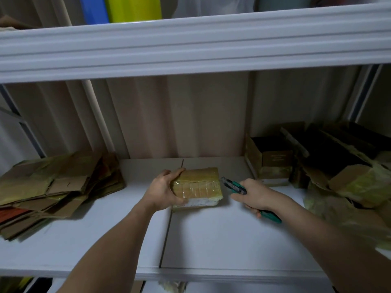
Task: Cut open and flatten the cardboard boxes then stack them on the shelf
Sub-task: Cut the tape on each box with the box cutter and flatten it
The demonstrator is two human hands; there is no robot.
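Note:
A small taped cardboard box (200,186) lies on the white shelf (222,240), at its middle. My left hand (164,190) grips the box's left end, thumb over the top and fingers under the front edge. To the right, my right hand (252,196) holds a green utility knife (234,185), whose tip points left at the box's right end and stops just short of it. A stack of flattened cardboard (55,191) lies at the shelf's left end.
Several unflattened boxes wrapped in yellowish tape (357,182) crowd the shelf's right end, one small box (273,163) standing nearest. The upper shelf's white beam (190,45) hangs overhead. A corrugated wall (179,117) closes the back.

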